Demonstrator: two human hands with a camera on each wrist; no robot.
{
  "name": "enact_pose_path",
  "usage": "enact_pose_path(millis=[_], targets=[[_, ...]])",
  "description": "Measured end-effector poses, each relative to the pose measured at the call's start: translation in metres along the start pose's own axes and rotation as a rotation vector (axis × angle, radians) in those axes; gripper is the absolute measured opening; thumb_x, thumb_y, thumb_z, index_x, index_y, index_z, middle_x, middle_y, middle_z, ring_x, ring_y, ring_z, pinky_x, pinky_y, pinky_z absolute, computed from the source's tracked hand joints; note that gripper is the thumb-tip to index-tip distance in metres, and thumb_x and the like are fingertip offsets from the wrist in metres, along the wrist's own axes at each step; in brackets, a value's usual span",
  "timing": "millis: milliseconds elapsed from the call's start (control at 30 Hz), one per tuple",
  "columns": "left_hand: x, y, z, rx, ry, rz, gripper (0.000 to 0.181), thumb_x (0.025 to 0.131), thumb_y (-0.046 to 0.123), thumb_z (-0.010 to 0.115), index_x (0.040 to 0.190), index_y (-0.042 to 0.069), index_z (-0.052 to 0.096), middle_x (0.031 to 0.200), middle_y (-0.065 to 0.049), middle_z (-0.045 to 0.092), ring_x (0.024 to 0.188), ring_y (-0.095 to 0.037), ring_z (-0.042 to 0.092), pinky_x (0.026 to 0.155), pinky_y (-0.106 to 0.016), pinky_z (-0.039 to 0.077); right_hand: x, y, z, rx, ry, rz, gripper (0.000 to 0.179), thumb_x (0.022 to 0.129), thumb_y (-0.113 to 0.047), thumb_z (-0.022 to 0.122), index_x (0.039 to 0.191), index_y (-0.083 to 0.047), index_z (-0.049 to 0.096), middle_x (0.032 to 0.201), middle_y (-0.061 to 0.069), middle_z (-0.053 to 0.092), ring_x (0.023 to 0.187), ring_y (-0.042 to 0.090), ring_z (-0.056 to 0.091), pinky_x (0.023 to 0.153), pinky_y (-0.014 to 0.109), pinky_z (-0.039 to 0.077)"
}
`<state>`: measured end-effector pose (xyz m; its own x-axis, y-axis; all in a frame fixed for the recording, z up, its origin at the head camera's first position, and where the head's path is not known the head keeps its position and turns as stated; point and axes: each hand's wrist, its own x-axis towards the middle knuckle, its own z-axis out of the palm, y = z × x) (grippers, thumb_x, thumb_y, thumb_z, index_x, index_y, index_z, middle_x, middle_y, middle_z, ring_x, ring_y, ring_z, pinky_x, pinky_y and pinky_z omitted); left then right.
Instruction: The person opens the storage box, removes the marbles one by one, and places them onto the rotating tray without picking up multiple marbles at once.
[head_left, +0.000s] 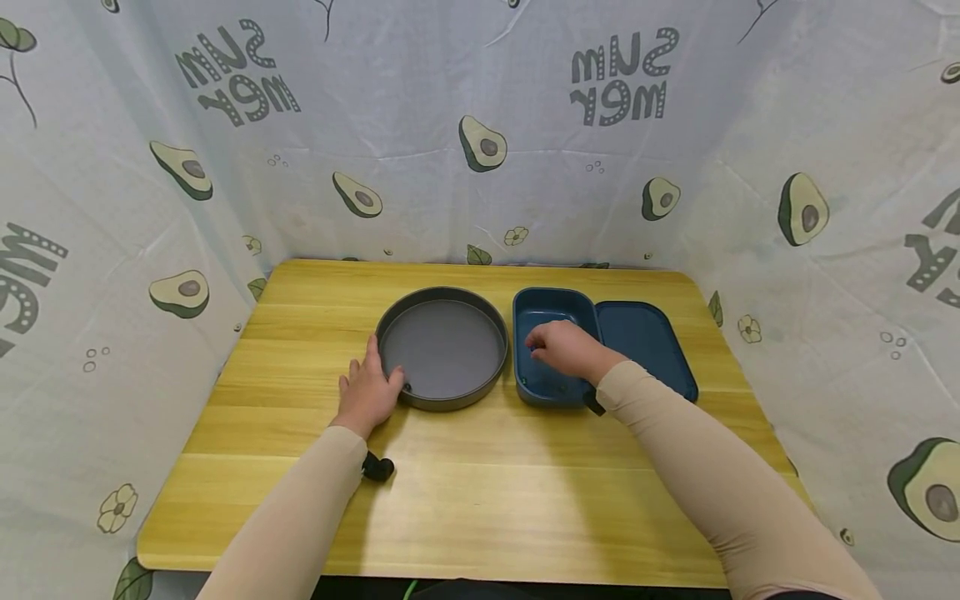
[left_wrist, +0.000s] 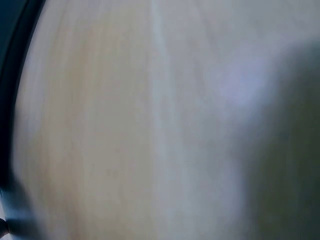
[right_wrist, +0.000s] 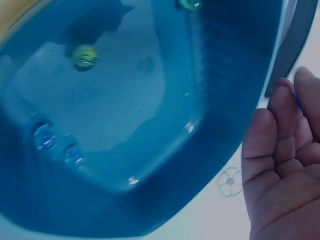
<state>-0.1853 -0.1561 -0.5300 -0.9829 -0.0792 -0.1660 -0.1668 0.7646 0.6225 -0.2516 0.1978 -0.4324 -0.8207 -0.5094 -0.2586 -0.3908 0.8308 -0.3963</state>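
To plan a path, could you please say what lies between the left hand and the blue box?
In the head view, the round grey pan lies between the left hand and the blue box.

1 ea.: pan (head_left: pixel 444 346), tub (head_left: pixel 553 302); 2 hands (head_left: pixel 367 395) (head_left: pixel 568 348)

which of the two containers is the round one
The grey pan, with the left hand at its rim; the other, the blue box, is rectangular with rounded corners.

Bright head view, soft shadows across the table (head_left: pixel 465 508), blurred left wrist view, bluish right wrist view
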Motion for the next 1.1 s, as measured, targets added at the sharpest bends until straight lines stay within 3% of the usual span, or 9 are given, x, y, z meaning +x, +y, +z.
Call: enact_pose_path(millis=[400, 700, 733, 833, 900, 967, 1067, 1100], targets=[[0.000, -0.001, 0.002, 0.006, -0.002, -0.013, 0.087, 0.108, 0.050, 0.043, 0.171, 0.019, -0.010, 0.176, -0.018, 0.018, 0.161, -0.053, 0.008, 0.127, -0.073, 0.001, 0.008, -0.033, 0.000, 0.036, 0.067, -0.071, 0.024, 0.109, -0.024, 0.060, 0.118, -0.008, 0.074, 0.107, 0.007, 0.075, 0.089, 0.017, 0.068, 0.082, 0.037, 0.058], [0.001, 0.000, 0.001, 0.002, -0.004, -0.013, 0.087, 0.108, 0.049, 0.042, 0.170, 0.021, -0.012, 0.176, -0.017, 0.018, 0.161, -0.052, 0.008, 0.127, -0.073, 0.001, 0.018, -0.049, 0.002, 0.014, 0.081, -0.099, 0.019, 0.106, -0.025, 0.064, 0.113, -0.010, 0.075, 0.101, 0.006, 0.075, 0.080, 0.014, 0.063, 0.080, 0.036, 0.055], [0.001, 0.000, 0.001, 0.003, -0.004, -0.013, 0.087, 0.108, 0.049, 0.042, 0.170, 0.021, -0.012, 0.176, -0.017, 0.018, 0.161, -0.052, 0.007, 0.127, -0.073, 0.001, 0.019, -0.051, 0.002, 0.013, 0.082, -0.099, 0.018, 0.105, -0.025, 0.065, 0.111, -0.011, 0.075, 0.098, 0.005, 0.074, 0.077, 0.014, 0.060, 0.080, 0.038, 0.055], [0.000, 0.000, 0.001, 0.005, -0.005, -0.012, 0.087, 0.108, 0.049, 0.042, 0.170, 0.021, -0.013, 0.176, -0.017, 0.018, 0.161, -0.053, 0.007, 0.127, -0.073, 0.001, 0.023, -0.057, 0.002, 0.000, 0.086, -0.101, 0.015, 0.103, -0.025, 0.068, 0.107, -0.011, 0.073, 0.088, 0.003, 0.071, 0.070, 0.014, 0.055, 0.098, 0.047, 0.055], [0.000, 0.000, 0.000, 0.004, -0.005, -0.013, 0.087, 0.108, 0.049, 0.042, 0.170, 0.021, -0.013, 0.176, -0.017, 0.018, 0.161, -0.053, 0.007, 0.127, -0.073, 0.001, 0.024, -0.060, 0.002, -0.003, 0.089, -0.105, 0.014, 0.102, -0.025, 0.070, 0.105, -0.012, 0.073, 0.085, 0.000, 0.069, 0.069, 0.013, 0.054, 0.100, 0.050, 0.054], [0.000, 0.001, 0.000, 0.003, -0.006, -0.013, 0.087, 0.108, 0.050, 0.042, 0.170, 0.021, -0.012, 0.176, -0.017, 0.019, 0.161, -0.053, 0.008, 0.127, -0.073, 0.001, 0.026, -0.064, 0.002, -0.009, 0.089, -0.116, 0.013, 0.102, -0.025, 0.070, 0.105, -0.012, 0.073, 0.085, -0.001, 0.069, 0.068, 0.013, 0.054, 0.097, 0.046, 0.056], [0.000, 0.001, -0.001, 0.004, -0.007, -0.014, 0.087, 0.108, 0.050, 0.042, 0.170, 0.020, -0.012, 0.176, -0.017, 0.019, 0.161, -0.053, 0.008, 0.127, -0.073, 0.001, 0.028, -0.068, 0.004, 0.004, 0.085, -0.133, 0.012, 0.103, -0.024, 0.069, 0.105, -0.013, 0.073, 0.088, -0.001, 0.070, 0.069, 0.013, 0.055, 0.073, 0.036, 0.052], [0.000, 0.001, -0.001, 0.007, -0.007, -0.015, 0.087, 0.108, 0.050, 0.042, 0.170, 0.020, -0.012, 0.176, -0.017, 0.019, 0.161, -0.053, 0.008, 0.127, -0.073, 0.001, 0.029, -0.070, 0.004, 0.007, 0.082, -0.137, 0.012, 0.103, -0.024, 0.069, 0.105, -0.013, 0.074, 0.088, -0.001, 0.070, 0.069, 0.013, 0.055, 0.071, 0.033, 0.050]])
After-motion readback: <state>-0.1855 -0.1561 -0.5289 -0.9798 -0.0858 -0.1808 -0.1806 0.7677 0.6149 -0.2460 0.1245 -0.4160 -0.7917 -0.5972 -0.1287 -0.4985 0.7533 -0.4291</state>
